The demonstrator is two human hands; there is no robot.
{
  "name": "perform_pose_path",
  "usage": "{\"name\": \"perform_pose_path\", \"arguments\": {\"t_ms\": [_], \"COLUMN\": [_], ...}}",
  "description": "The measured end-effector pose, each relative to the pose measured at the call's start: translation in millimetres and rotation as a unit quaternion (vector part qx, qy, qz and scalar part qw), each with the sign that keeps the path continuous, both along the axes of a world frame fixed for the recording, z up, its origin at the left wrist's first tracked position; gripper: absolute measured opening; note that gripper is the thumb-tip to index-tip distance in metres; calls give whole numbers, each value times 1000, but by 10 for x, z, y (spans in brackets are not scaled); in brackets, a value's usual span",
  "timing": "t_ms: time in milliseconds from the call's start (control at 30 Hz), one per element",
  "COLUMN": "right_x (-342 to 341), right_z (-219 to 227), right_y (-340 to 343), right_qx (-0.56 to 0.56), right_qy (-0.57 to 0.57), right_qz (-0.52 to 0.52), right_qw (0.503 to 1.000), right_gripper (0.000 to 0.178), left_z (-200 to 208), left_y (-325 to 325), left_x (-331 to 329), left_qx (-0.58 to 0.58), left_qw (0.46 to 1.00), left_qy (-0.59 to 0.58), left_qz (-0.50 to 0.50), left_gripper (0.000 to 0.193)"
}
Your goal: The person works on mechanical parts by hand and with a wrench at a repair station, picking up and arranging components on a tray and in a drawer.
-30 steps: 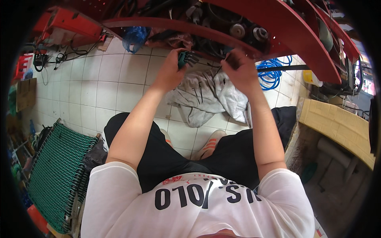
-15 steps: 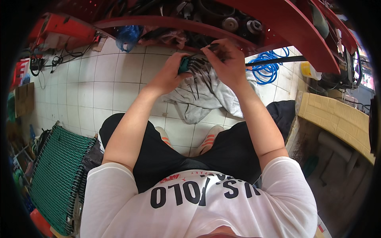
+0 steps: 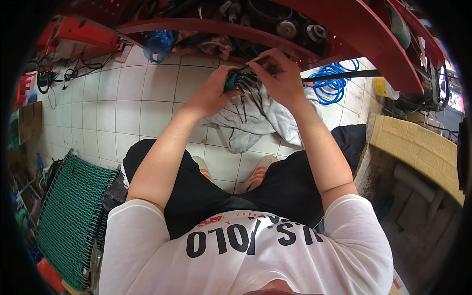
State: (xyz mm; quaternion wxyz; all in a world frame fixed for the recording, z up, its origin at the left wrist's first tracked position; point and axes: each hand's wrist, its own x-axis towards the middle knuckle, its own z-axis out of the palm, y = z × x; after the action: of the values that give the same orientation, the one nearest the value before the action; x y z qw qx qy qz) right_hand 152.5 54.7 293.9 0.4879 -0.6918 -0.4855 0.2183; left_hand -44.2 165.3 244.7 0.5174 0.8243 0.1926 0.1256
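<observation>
1. Head view: the green holder [image 3: 229, 83] sits in the left hand [image 3: 212, 89], above the grey cloth [image 3: 241, 140]; its short body runs roughly away from the person.
2. From that body several dark rods [image 3: 250, 77] fan out toward the person's right, some angling slightly back toward the person. Their long axes lie across the view, roughly from one hand to the other.
3. The left fingers are closed around the green holder, thumb on the near side and the others on the far side; the rods stick out past them.
4. The right hand [image 3: 282, 78] is just to the right of the rod tips. Its thumb and forefinger are pinched together at a thin dark piece at the far side of the fan; whether this piece is joined to the holder I cannot tell.
5. Beyond both hands, close by, runs the lower edge of the red metal rack [image 3: 196, 28], with a blue plastic bag [image 3: 159, 45] hanging at its left.
6. To the right, a dark bar [image 3: 344, 75] crosses the coiled blue hose [image 3: 330, 92] near the right wrist.
7. To the left, bare tiled floor [image 3: 152, 91] gives wide room; nearer the person, the cloth covers the tiles between the hands and the shoes [image 3: 259, 172].
</observation>
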Motion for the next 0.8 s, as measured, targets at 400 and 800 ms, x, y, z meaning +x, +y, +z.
{"name": "perform_pose_path", "arguments": {"t_ms": [400, 800], "right_x": [-21, -54], "right_z": [-98, -163], "right_y": [42, 7], "right_qx": [35, 103], "right_qy": [5, -124], "right_qz": [27, 60], "right_qw": [999, 985], "right_gripper": [25, 20], "left_z": [3, 58], "left_y": [-38, -64], "left_x": [32, 2], "left_qx": [10, -22], "left_qw": [1000, 1000], "left_qy": [-22, -5], "left_qz": [-3, 15], "left_gripper": [58, 54]}}
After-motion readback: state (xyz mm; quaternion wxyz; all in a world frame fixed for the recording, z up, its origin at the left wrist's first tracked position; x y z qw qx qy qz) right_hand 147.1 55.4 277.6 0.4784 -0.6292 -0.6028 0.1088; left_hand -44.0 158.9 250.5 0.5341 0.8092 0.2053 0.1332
